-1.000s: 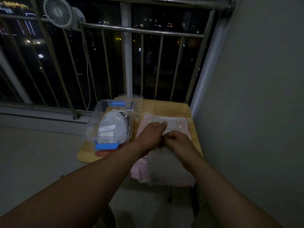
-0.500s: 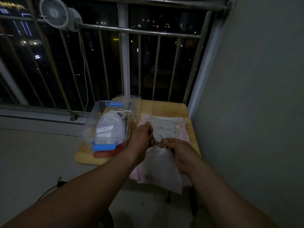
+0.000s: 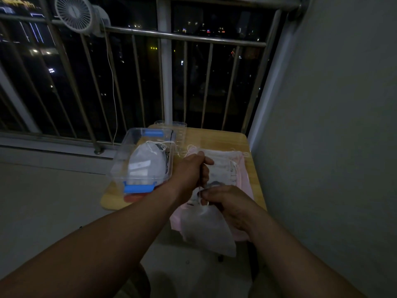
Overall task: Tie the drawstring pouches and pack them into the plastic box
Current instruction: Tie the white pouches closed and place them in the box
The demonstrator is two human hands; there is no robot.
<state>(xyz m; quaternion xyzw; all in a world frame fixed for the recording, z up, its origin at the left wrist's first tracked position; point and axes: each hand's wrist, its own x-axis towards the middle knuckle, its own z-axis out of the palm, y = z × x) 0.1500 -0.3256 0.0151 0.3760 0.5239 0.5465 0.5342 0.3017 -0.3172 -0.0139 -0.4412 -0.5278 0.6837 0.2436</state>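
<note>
a: what changed? quick.
b: a second ago both hands sat together on the pile of flat white and pink pouches (image 3: 227, 166). since then one white fabric drawstring pouch (image 3: 207, 229) has come off that pile toward 6 o'clock, and its mouth has bunched shut.
a: meaning for the task?
b: the cinch looks about done, i'd say. can't tell if there's a knot yet, light's too dim. next stop would be the clear plastic box with blue latches (image 3: 117, 168), at 9 o'clock of the left hand, where one tied white pouch (image 3: 148, 164) already lies. the rest of the pile looks untied, so it's early in the job.
a: hands?
b: left hand (image 3: 192, 172) has pulled off toward 11 o'clock. it's a fist closed round the thin white drawstring (image 3: 200, 192), knuckles up, thumb over the top. the string runs taut toward 5 o'clock into the other hand. right hand (image 3: 228, 203) sits lower, back up, fingers curled, pinching the gathered neck of the pouch.
a: where's the pouch now?
b: hanging from that pinch at the 6 o'clock edge of the small wooden table (image 3: 223, 137). its body drapes past the near edge, over the pink ones. not in the box.
</note>
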